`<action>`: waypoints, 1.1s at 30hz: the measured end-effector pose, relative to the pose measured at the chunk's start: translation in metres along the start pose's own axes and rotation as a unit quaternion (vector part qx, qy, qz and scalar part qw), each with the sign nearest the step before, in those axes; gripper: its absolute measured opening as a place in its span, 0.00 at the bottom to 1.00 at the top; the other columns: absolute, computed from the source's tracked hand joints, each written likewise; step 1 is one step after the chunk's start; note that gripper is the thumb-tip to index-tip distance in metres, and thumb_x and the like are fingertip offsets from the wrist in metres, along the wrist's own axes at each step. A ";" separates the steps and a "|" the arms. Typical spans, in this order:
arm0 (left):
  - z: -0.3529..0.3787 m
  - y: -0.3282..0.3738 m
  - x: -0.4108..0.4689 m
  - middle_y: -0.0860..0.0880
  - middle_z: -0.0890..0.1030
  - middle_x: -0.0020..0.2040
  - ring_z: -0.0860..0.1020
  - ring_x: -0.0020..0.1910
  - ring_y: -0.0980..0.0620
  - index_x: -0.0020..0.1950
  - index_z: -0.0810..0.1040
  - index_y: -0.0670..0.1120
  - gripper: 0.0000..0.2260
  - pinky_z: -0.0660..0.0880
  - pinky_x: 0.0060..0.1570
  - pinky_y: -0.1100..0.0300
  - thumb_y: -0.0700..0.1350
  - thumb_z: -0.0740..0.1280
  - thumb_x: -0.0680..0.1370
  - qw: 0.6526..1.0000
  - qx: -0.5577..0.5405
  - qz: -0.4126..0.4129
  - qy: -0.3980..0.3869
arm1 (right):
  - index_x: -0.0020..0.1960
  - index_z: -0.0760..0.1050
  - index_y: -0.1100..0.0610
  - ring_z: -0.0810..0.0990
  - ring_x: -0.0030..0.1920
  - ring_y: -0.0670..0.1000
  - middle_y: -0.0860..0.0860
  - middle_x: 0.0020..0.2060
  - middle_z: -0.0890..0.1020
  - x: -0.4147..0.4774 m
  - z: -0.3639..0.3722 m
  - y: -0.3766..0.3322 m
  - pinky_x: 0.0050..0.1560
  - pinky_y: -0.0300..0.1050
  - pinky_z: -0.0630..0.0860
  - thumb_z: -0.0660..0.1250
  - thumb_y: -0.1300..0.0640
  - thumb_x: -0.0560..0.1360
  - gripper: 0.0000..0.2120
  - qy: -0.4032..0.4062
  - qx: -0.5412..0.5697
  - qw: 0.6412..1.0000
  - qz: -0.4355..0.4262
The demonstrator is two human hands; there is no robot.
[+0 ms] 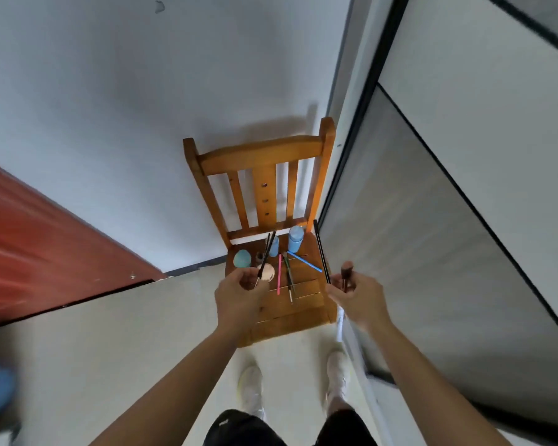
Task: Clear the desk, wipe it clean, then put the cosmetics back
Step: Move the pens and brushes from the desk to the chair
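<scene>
White shoes (pixel 250 384) at six o'clock. Above them, both hands are over the wooden chair (pixel 290 313). The left hand (pixel 239 297) is at nine o'clock of the seat, fingers pinching slim dark brushes (pixel 268 252). The right hand (pixel 356 294) is at three, fingers curled round a black pencil (pixel 321 252) and a stubby brush (pixel 347 273). Lying on the seat beyond are a pink pencil (pixel 279 273), a blue pencil (pixel 304 261), a teal sponge (pixel 241 258) and, at twelve, a blue bottle (pixel 295 238).
</scene>
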State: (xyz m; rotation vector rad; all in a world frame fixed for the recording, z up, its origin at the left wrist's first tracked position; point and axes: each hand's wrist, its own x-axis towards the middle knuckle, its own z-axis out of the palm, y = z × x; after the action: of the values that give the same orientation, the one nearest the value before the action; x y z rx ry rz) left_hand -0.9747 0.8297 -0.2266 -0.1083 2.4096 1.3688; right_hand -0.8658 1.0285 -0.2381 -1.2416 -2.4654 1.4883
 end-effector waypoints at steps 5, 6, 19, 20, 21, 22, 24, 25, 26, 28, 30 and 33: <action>0.069 -0.041 0.027 0.56 0.82 0.42 0.80 0.43 0.56 0.46 0.81 0.54 0.05 0.75 0.41 0.64 0.45 0.74 0.74 0.990 -0.024 -0.130 0.045 | 0.43 0.81 0.49 0.80 0.39 0.43 0.44 0.37 0.84 0.079 0.029 0.052 0.37 0.26 0.69 0.76 0.52 0.71 0.05 -0.110 -0.048 0.993 0.012; 0.082 -0.052 0.032 0.56 0.82 0.43 0.80 0.44 0.56 0.46 0.81 0.54 0.04 0.76 0.43 0.62 0.45 0.74 0.74 0.986 -0.032 -0.158 0.050 | 0.44 0.81 0.50 0.80 0.39 0.44 0.45 0.39 0.84 0.092 0.036 0.063 0.37 0.26 0.69 0.76 0.52 0.71 0.05 -0.134 -0.058 0.989 0.018; 0.199 -0.223 0.128 0.48 0.84 0.46 0.83 0.48 0.49 0.52 0.84 0.44 0.07 0.80 0.56 0.48 0.42 0.74 0.74 0.935 -0.042 -0.351 0.037 | 0.48 0.80 0.53 0.79 0.39 0.45 0.46 0.38 0.81 0.229 0.166 0.189 0.37 0.35 0.71 0.73 0.53 0.75 0.06 -0.212 -0.139 0.962 0.104; 0.204 -0.229 0.136 0.48 0.84 0.47 0.82 0.48 0.49 0.53 0.84 0.44 0.08 0.81 0.56 0.48 0.43 0.74 0.75 0.933 -0.042 -0.355 0.033 | 0.48 0.79 0.52 0.79 0.40 0.46 0.47 0.38 0.82 0.235 0.176 0.193 0.39 0.36 0.73 0.73 0.53 0.75 0.05 -0.217 -0.141 0.960 0.105; 0.210 -0.236 0.143 0.48 0.84 0.48 0.82 0.49 0.49 0.54 0.83 0.44 0.09 0.81 0.56 0.48 0.43 0.74 0.75 0.933 -0.038 -0.357 0.028 | 0.48 0.78 0.51 0.80 0.41 0.46 0.47 0.39 0.82 0.240 0.185 0.198 0.40 0.37 0.74 0.73 0.52 0.75 0.05 -0.219 -0.141 0.960 0.107; 0.214 -0.243 0.150 0.49 0.83 0.49 0.82 0.49 0.49 0.56 0.83 0.44 0.11 0.80 0.56 0.48 0.43 0.74 0.75 0.934 -0.033 -0.355 0.024 | 0.48 0.77 0.50 0.79 0.40 0.46 0.46 0.39 0.81 0.244 0.194 0.203 0.40 0.36 0.74 0.73 0.52 0.75 0.06 -0.219 -0.144 0.959 0.108; 0.218 -0.253 0.158 0.50 0.82 0.51 0.82 0.52 0.49 0.61 0.80 0.43 0.14 0.80 0.57 0.48 0.42 0.73 0.76 0.938 -0.032 -0.344 0.020 | 0.48 0.76 0.49 0.77 0.37 0.43 0.41 0.37 0.79 0.249 0.209 0.208 0.34 0.32 0.69 0.73 0.52 0.76 0.06 -0.219 -0.157 0.958 0.102; 0.218 -0.257 0.161 0.50 0.82 0.52 0.81 0.53 0.50 0.62 0.80 0.43 0.14 0.80 0.57 0.48 0.41 0.72 0.77 0.939 -0.033 -0.342 0.022 | 0.49 0.76 0.49 0.77 0.37 0.43 0.40 0.37 0.78 0.249 0.214 0.209 0.34 0.31 0.68 0.73 0.52 0.76 0.06 -0.217 -0.158 0.958 0.100; 0.216 -0.260 0.162 0.51 0.81 0.52 0.81 0.53 0.50 0.62 0.80 0.43 0.13 0.80 0.58 0.48 0.41 0.71 0.77 0.939 -0.035 -0.342 0.025 | 0.50 0.75 0.49 0.79 0.38 0.43 0.40 0.39 0.80 0.249 0.218 0.211 0.35 0.31 0.70 0.73 0.52 0.76 0.07 -0.212 -0.153 0.960 0.098; 0.212 -0.265 0.164 0.50 0.82 0.53 0.81 0.54 0.49 0.61 0.81 0.44 0.11 0.79 0.59 0.47 0.41 0.70 0.78 0.936 -0.038 -0.348 0.029 | 0.52 0.75 0.49 0.82 0.42 0.45 0.44 0.43 0.83 0.247 0.222 0.211 0.41 0.34 0.76 0.72 0.52 0.77 0.07 -0.198 -0.145 0.964 0.098; 0.207 -0.268 0.164 0.49 0.82 0.55 0.81 0.55 0.49 0.60 0.81 0.44 0.10 0.79 0.59 0.47 0.41 0.71 0.78 0.935 -0.036 -0.352 0.028 | 0.52 0.75 0.51 0.83 0.44 0.48 0.46 0.44 0.83 0.244 0.222 0.207 0.41 0.37 0.78 0.71 0.51 0.78 0.07 -0.177 -0.164 0.966 0.091; 0.202 -0.272 0.166 0.49 0.83 0.56 0.81 0.55 0.51 0.59 0.81 0.45 0.10 0.79 0.59 0.50 0.43 0.71 0.78 0.940 -0.009 -0.339 0.024 | 0.52 0.75 0.50 0.82 0.43 0.47 0.44 0.44 0.82 0.241 0.227 0.203 0.39 0.35 0.78 0.71 0.50 0.77 0.08 -0.170 -0.152 0.969 0.099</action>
State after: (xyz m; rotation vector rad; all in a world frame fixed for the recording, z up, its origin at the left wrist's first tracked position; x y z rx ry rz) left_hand -1.0069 0.8755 -0.5995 -0.8928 2.0805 1.0566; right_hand -0.9923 1.0582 -0.6042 -1.4207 -2.9645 1.5208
